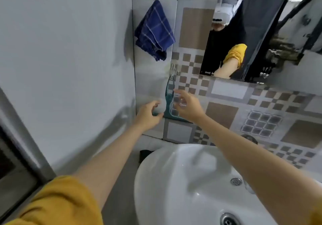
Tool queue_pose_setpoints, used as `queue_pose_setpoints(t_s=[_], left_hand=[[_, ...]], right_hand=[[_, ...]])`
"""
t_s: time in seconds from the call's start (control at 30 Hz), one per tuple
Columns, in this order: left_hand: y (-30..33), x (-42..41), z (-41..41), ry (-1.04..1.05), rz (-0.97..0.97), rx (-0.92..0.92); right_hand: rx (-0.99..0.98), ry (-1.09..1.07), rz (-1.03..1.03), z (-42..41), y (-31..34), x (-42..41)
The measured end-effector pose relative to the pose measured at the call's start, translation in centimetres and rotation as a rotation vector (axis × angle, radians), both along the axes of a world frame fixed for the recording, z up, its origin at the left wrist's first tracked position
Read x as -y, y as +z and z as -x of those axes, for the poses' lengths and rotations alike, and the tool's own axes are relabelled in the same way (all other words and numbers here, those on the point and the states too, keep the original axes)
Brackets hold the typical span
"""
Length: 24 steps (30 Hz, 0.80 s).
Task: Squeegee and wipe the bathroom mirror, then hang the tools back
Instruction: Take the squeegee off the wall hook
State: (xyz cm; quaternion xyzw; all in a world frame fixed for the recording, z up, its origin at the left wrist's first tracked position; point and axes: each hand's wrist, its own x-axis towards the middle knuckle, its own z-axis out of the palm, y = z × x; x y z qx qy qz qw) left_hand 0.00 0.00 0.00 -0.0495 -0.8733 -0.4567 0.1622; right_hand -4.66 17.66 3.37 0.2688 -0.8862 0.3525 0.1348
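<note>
A teal squeegee (pixel 169 92) hangs by its handle from a small wall hook (pixel 172 69) on the tiled wall, blade end down. My left hand (pixel 148 115) is at the left end of the blade, fingers curled and apart, holding nothing. My right hand (pixel 187 107) hovers just right of the handle with fingers spread, also holding nothing. A blue checked cloth (pixel 154 31) hangs higher up on the wall, left of the mirror (pixel 261 38). The mirror reflects a person with a head-worn camera.
A white washbasin (pixel 174 181) with a drain (pixel 228 220) sits below my arms. Patterned brown and grey tiles (pixel 261 113) cover the wall under the mirror. A plain grey wall (pixel 69 50) runs along the left, with a dark frame at the lower left.
</note>
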Motion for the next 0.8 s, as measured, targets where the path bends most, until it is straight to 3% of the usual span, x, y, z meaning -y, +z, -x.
queue_pose_setpoints(t_s=[0.5, 0.8], left_hand=[[-3.8, 0.1, 7.7, -0.079, -0.244, -0.066], [-4.3, -0.9, 6.4, -0.079, -0.321, -0.138]], right_hand=[[-0.078, -0.086, 0.174, 4.9, -3.2, 2.7], [-0.078, -0.094, 0.246, 4.2, -2.7, 2.9]])
